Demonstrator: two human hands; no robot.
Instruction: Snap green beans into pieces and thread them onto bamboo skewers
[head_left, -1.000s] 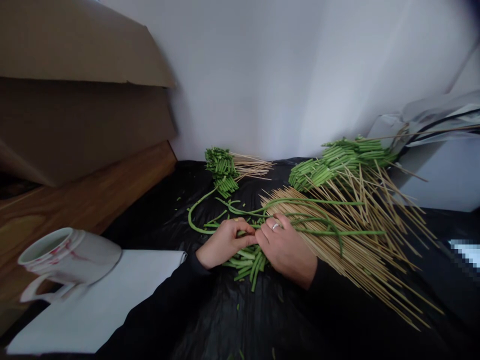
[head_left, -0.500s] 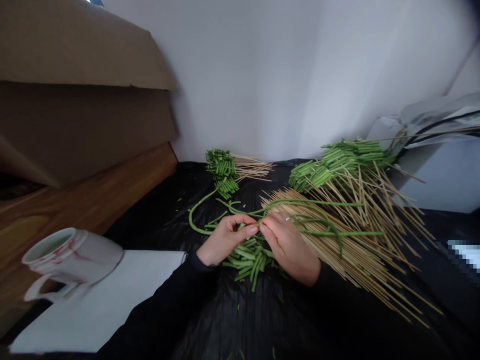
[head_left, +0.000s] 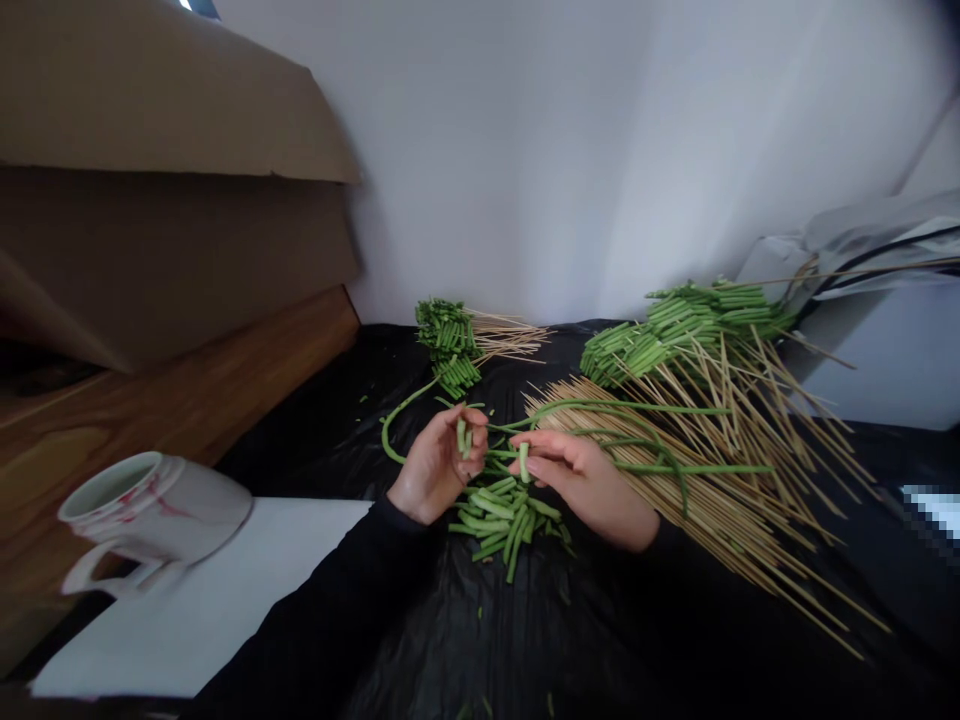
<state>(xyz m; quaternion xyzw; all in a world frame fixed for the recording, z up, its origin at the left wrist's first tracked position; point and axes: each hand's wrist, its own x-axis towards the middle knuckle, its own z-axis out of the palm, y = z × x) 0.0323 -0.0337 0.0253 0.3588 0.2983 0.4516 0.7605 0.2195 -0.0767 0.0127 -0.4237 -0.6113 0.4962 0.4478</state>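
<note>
My left hand [head_left: 435,465] is turned palm up, its fingers curled round a couple of short green bean pieces [head_left: 462,438]. Between the thumb and fingers of my right hand [head_left: 589,485] is one more bean piece [head_left: 524,462], held nearly upright. Just below both hands lies a loose pile of cut bean pieces [head_left: 495,522]. Long uncut beans [head_left: 637,406] stretch behind my hands and over a heap of thin wooden skewers [head_left: 720,525] on the right; one long bean [head_left: 387,430] curves round on the left.
Bean pieces threaded on skewers form a small stack [head_left: 446,340] at the back and a larger stack [head_left: 690,320] at back right. On the left, a mug [head_left: 191,510] stands on white paper [head_left: 247,590], near a cardboard box [head_left: 172,230]. Black plastic sheeting [head_left: 420,640] covers the surface.
My hands were together, fingertips meeting; now they are apart. Bean pieces show in my left palm and one in my right fingers. The view has shifted slightly.
</note>
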